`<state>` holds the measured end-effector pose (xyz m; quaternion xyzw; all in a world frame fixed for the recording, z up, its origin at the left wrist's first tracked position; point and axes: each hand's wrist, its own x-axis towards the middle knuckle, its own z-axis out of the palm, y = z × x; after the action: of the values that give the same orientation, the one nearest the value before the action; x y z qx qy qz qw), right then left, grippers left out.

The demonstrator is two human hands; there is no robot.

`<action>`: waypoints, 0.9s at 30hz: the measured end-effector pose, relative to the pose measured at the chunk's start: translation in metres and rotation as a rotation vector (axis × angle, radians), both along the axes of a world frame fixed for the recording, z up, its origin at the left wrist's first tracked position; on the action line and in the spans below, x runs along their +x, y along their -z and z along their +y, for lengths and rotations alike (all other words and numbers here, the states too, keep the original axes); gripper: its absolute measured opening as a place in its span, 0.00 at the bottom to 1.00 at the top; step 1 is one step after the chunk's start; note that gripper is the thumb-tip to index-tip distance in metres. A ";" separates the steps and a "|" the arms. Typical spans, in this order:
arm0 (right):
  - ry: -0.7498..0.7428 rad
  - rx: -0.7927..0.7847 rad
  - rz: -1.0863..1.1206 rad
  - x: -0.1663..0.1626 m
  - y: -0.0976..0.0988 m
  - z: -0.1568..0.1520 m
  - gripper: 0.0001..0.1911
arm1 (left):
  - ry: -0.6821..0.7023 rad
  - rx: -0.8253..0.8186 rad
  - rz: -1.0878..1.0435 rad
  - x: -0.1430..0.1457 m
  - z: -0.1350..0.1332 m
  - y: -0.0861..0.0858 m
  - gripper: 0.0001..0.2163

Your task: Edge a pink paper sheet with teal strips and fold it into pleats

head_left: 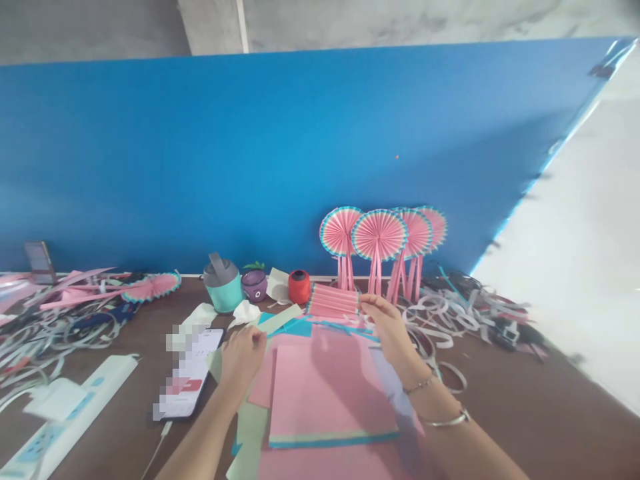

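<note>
My right hand (390,327) pinches the right end of a pleated pink paper (334,301), which sits at the back of the paper pile. My left hand (244,352) rests between the phone and the pile, fingers curled in, with nothing seen in it. Between my forearms lies a flat pink sheet (330,393) with a pale green and blue strip along its near edge. Blue paper strips (345,327) lie just in front of the pleated piece. Finished round pink paper fans (379,235) lean on the blue panel behind, with pink strips hanging down.
A phone (193,380) lies left of my left hand, near a white power strip (75,413). Along the back stand a teal cup (223,290), a purple pot (255,285) and a red container (299,287). Tangled white strips (440,313) heap at right, more at left.
</note>
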<state>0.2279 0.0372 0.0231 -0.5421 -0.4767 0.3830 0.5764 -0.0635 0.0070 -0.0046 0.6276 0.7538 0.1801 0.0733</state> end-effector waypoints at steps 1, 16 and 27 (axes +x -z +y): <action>-0.001 -0.015 0.002 0.007 -0.005 0.001 0.17 | 0.008 -0.013 0.011 0.000 0.000 0.000 0.11; 0.096 -0.181 -0.738 0.099 -0.007 0.014 0.10 | 0.076 -0.026 0.044 -0.001 0.002 0.005 0.09; 0.105 -0.410 -1.147 0.104 -0.012 0.009 0.12 | 0.079 -0.003 0.023 -0.001 0.002 0.005 0.09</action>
<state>0.3323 0.0459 0.0354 -0.7846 -0.6003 0.0850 0.1299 -0.0646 0.0087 -0.0100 0.6589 0.7294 0.1689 0.0727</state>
